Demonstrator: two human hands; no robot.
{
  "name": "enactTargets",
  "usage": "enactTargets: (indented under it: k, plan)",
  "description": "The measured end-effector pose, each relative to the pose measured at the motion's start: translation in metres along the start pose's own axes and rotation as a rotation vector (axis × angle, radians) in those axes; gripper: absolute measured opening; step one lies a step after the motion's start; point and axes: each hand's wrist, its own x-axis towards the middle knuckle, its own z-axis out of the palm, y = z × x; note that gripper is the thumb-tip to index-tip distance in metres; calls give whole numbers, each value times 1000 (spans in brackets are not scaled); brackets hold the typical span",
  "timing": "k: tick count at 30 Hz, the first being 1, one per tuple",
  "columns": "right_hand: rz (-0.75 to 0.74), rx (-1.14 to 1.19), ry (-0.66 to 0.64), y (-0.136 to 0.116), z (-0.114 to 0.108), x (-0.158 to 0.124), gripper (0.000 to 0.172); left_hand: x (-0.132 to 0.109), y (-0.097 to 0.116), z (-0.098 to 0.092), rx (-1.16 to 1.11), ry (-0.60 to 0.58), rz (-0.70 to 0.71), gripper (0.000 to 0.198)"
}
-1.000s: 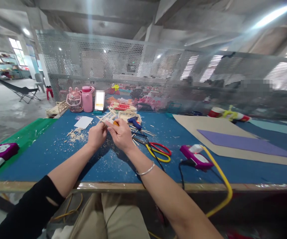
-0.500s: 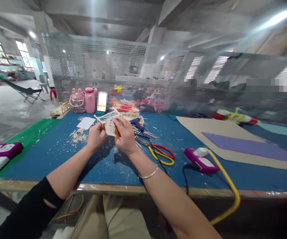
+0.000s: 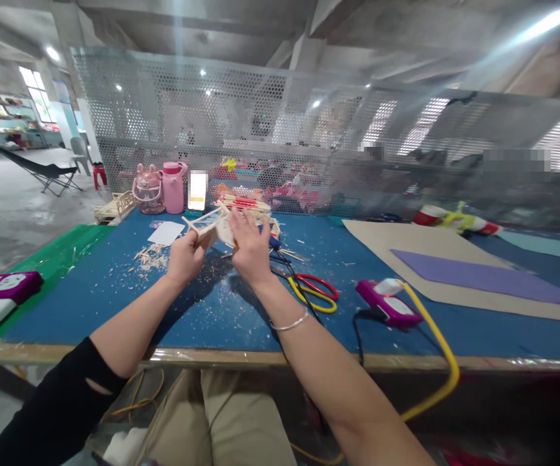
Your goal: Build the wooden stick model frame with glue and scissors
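My left hand [image 3: 186, 257] is closed around a small frame of pale wooden sticks [image 3: 204, 220], held above the blue table. On the frame's right side my right hand [image 3: 251, 247] presses a whitish piece of sandpaper [image 3: 224, 230], its printed backing showing; the fingers lie stretched over it and partly hide it. A blue glue gun [image 3: 274, 241] sits behind the right hand, partly covered. Scissors with red and yellow handles [image 3: 315, 292] lie to the right of my right wrist. Pale wood scraps [image 3: 151, 257] are scattered left of my left hand.
Pink bottles [image 3: 174, 188] and a lit phone [image 3: 197, 191] stand at the back, near bundled sticks [image 3: 244, 203]. A purple power socket [image 3: 387, 303] with a yellow cable lies right, before purple sheet [image 3: 484, 275]. Perforated metal screen [image 3: 178, 110] borders the table's far side.
My right hand has shifted slightly up and its fingers have straightened over the sandpaper. My left hand keeps its hold on the stick frame. The whole view has tilted slightly.
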Motion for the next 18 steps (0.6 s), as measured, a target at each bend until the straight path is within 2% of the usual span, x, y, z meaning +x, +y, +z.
enactTargets:
  k: [3,6,9,13,18]
  plan:
    - [208,42,83,7,-1,-1,55,3,-3,-1,93,31,-54,17]
    - [269,122,32,1,-1,-2,57,4,-4,-1,166,30,-80,16]
    - [236,182,-42,-13,0,-2,49,3,-4,0,222,2,-82,14]
    - [78,176,-101,-26,4,-3,44,0,-1,2,239,-56,-52,13]
    - [-15,99,-66,-32,6,-7,38,-3,2,3,284,-45,-41,18]
